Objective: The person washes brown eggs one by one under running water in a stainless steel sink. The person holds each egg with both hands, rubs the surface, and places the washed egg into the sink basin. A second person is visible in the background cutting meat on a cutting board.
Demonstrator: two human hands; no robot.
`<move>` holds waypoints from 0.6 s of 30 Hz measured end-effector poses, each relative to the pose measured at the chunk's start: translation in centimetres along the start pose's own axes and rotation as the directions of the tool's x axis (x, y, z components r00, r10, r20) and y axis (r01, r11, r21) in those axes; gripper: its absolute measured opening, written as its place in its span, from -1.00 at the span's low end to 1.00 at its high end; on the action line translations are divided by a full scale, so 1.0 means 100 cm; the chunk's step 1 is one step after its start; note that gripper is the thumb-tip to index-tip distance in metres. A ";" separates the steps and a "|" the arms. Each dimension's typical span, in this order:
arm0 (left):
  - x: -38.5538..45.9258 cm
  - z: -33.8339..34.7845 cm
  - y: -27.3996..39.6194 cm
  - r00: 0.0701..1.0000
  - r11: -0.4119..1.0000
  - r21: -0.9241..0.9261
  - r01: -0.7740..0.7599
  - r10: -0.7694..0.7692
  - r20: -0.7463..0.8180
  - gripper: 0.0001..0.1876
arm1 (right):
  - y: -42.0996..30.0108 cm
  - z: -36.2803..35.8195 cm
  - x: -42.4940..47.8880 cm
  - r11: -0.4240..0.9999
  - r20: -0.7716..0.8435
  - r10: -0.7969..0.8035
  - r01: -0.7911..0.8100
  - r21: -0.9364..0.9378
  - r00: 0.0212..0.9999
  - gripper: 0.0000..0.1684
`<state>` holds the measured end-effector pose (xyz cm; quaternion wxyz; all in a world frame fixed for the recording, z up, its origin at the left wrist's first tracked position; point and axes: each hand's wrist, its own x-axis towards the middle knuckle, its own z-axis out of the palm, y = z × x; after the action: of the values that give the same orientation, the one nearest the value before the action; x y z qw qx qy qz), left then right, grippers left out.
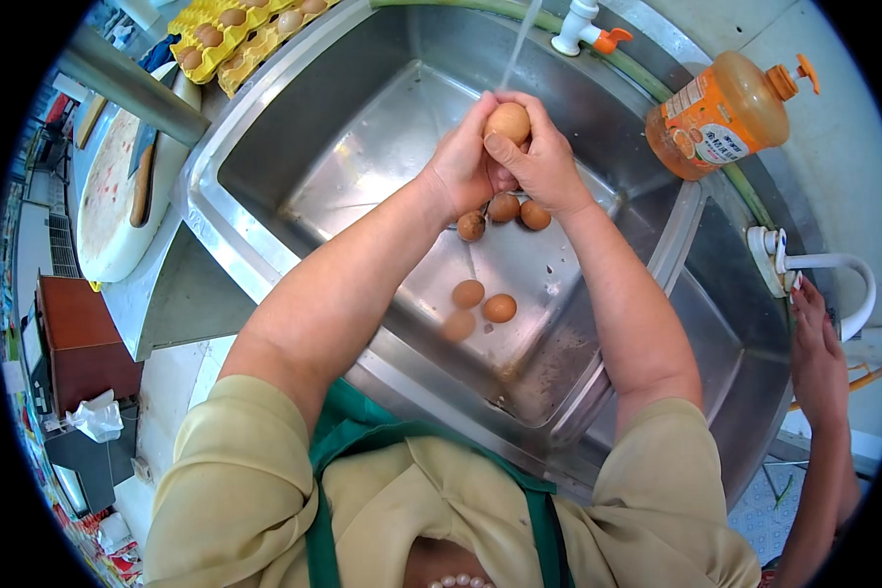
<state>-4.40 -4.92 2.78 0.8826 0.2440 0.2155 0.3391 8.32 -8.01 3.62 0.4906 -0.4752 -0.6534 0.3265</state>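
Observation:
A brown egg [508, 123] is held between my two hands above a stainless steel sink basin [353, 173]. My left hand [469, 158] cups it from the left, and my right hand [547, 158] wraps it from the right with the thumb across its front. A stream of water [520, 48] falls to my fingertips. Beneath my hands, on the basin floor, lie a dirt-marked egg [471, 226] and two more brown eggs [503, 208]. Closer to me are another egg [468, 293], one beside it [500, 308], and a blurred egg-like shape [458, 325].
An orange pump bottle [720, 114] stands on the right rim near a white tap with an orange handle [584, 29]. Another person's hand [816, 345] touches a white curved faucet [838, 261]. At left are a knife [142, 173] on a cutting board [110, 206] and yellow egg trays [246, 37].

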 end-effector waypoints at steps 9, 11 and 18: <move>-0.007 0.012 -0.009 0.998 0.947 0.321 -0.021 0.002 0.058 -0.35 | -0.003 -0.017 0.004 0.888 -0.001 0.383 -0.368 0.277 0.924 -0.66; -0.006 0.015 -0.009 0.997 0.974 0.221 -0.043 0.027 0.075 -0.34 | 0.008 -0.016 0.006 0.882 0.023 0.289 -0.276 0.381 0.957 -0.63; -0.004 0.014 0.000 0.984 0.988 0.123 -0.097 0.114 -0.139 -0.29 | 0.010 0.000 0.004 0.943 -0.019 -0.291 0.283 -0.176 0.957 -0.50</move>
<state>-3.86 -5.60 3.98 0.8296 0.2805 0.2855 0.3894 8.63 -7.27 2.89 0.5047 -0.4225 -0.7301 0.1836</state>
